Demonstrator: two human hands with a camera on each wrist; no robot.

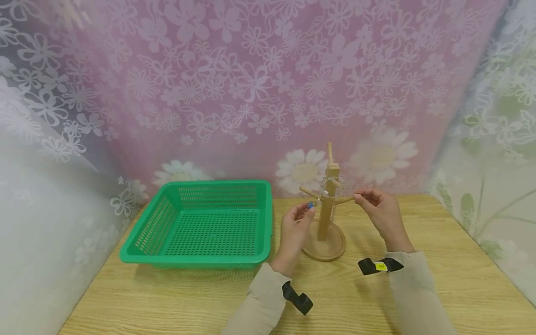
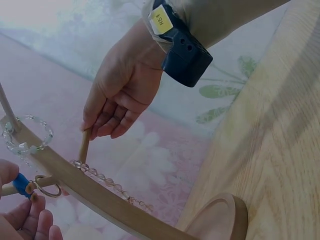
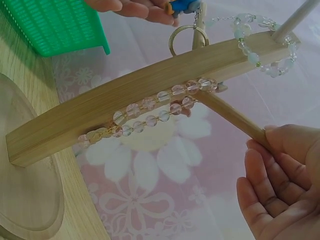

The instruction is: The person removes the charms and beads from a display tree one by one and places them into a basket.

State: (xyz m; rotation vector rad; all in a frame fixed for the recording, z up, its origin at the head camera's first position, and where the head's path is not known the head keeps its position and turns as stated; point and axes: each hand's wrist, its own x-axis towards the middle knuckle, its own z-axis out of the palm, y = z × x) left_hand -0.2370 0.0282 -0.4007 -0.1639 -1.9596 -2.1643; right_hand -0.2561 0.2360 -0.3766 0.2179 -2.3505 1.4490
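Note:
A wooden peg stand with an upright post (image 1: 324,223) and a round base (image 1: 335,253) stands before me. My left hand (image 1: 293,230) pinches a small blue keychain figure (image 2: 21,184) beside the post. The keychain's metal ring (image 3: 172,44) loops around a peg on that side. On the other side, my right hand (image 1: 383,216) pinches the outer end of a wooden peg (image 3: 232,112) between thumb and finger. A pink and clear bead bracelet (image 3: 148,104) hangs from this peg, close to the post. Higher up hangs a pale green and clear bead bracelet (image 3: 243,44).
A green plastic basket (image 1: 268,232) with perforated sides sits on the wooden table (image 1: 201,298), left of the stand. Behind the table hangs a pink flowered cloth (image 1: 251,93). Each wrist wears a black strap device.

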